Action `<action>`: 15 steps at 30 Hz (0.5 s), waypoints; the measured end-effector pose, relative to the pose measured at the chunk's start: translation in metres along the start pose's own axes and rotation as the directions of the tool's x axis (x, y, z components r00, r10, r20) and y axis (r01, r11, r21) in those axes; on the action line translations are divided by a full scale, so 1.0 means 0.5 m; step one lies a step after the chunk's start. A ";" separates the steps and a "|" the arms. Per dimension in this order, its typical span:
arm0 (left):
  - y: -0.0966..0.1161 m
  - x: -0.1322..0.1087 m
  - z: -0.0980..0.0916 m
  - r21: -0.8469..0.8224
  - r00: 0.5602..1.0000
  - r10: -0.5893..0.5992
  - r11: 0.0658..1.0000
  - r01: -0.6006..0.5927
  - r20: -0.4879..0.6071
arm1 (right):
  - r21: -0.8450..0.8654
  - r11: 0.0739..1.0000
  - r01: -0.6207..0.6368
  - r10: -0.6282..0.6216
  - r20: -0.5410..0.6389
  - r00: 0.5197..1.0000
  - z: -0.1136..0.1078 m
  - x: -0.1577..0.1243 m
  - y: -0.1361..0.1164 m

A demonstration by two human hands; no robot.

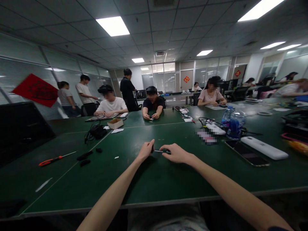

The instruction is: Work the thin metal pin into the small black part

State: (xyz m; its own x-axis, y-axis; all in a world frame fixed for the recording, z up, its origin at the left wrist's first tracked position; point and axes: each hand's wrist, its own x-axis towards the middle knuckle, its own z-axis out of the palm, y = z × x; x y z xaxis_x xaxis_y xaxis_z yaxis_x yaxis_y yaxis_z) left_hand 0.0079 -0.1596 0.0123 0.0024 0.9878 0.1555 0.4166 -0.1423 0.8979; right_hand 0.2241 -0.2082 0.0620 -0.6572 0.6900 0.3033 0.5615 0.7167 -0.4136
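Note:
Over the green table, my left hand has its fingers wrapped round a small dark object, mostly hidden by the hand. My right hand is closed round the dark handle of a small screwdriver. The thin metal shaft of that screwdriver points left and reaches the dark object; whether its tip sits inside cannot be made out. A small white scrap lies on the table to the left of my hands.
An orange-handled screwdriver and small black parts lie left. At right are a phone, a white power bank and bottles. An open box stands beyond. People sit across the table.

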 end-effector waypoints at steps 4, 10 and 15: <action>-0.008 0.005 -0.004 -0.020 1.000 0.009 1.000 -0.009 0.004 | 0.021 0.999 0.042 -0.042 -0.018 0.999 0.004 0.001 0.001; -0.010 -0.001 -0.004 0.020 1.000 0.018 1.000 -0.018 -0.010 | 0.076 0.997 0.028 -0.032 0.050 0.998 0.007 0.002 -0.006; -0.013 -0.003 -0.002 0.032 0.999 0.038 0.999 -0.037 -0.036 | 0.168 0.986 -0.001 -0.006 0.043 0.999 0.031 0.001 -0.009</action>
State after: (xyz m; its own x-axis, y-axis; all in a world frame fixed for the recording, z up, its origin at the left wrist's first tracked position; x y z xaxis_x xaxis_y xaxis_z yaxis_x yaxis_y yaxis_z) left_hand 0.0043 -0.1601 0.0066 -0.0148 0.9787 0.2048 0.4448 -0.1770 0.8780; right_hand 0.2136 -0.2129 0.0509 -0.6814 0.6808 0.2689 0.4702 0.6886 -0.5520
